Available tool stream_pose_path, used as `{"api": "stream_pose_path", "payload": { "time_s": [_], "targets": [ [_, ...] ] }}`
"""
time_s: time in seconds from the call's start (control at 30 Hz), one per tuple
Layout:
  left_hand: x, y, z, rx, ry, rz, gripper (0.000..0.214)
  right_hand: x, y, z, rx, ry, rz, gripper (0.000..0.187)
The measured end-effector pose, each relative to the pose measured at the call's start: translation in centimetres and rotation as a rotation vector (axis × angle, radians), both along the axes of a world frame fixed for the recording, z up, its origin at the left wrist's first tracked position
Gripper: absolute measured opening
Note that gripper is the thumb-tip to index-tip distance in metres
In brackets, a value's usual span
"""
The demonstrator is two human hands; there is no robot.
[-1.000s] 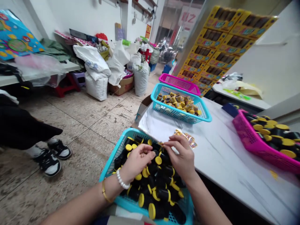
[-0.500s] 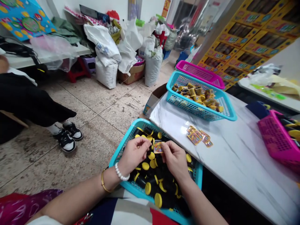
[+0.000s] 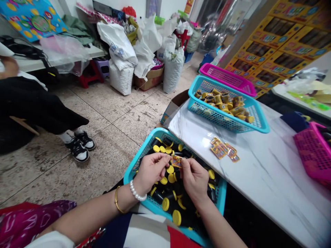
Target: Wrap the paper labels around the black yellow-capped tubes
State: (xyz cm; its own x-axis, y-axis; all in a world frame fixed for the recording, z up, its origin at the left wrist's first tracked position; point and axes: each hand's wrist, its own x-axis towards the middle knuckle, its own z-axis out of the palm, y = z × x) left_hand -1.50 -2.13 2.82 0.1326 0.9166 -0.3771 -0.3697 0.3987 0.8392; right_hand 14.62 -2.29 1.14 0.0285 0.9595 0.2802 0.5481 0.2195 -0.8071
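Between my hands is a small printed orange wrapper (image 3: 176, 161), held over a blue basket (image 3: 128, 172). My right hand (image 3: 196, 177) pinches its right end. My left hand (image 3: 153, 170) has thumb and forefinger pressed together at its left edge. Below both hands, the basket holds many black tubs with yellow lids (image 3: 177, 217). More printed wrappers (image 3: 219, 148) lie in a loose pile on the white marbled table (image 3: 254, 172), to the right of my hands.
A second blue basket (image 3: 227, 125) on the table holds wrapped tubs (image 3: 223, 103), with a pink basket (image 3: 229, 77) behind it. Another pink basket (image 3: 310, 155) stands at right. Yellow boxes (image 3: 261, 51) are stacked behind. White sacks (image 3: 121, 72) stand on the floor; a person's shoes (image 3: 79, 150) are at left.
My left fingers have come up to the wrapper's left edge, where a small gap was before. The whole view has shifted slightly; the right hand keeps its pinch.
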Motion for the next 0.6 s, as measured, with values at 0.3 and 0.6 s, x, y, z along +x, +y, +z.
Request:
{"api": "stream_pose_path", "payload": {
  "time_s": [0.3,0.6],
  "targets": [
    [-0.12,-0.01,-0.5,-0.056,-0.018,-0.008,0.035,0.2,-0.08,-0.06,0.106,-0.037,0.034,0.027],
    [-0.33,-0.43,-0.91,-0.048,0.053,-0.032,0.03,-0.43,0.06,0.35,0.132,-0.044,0.224,0.009]
  ]
}}
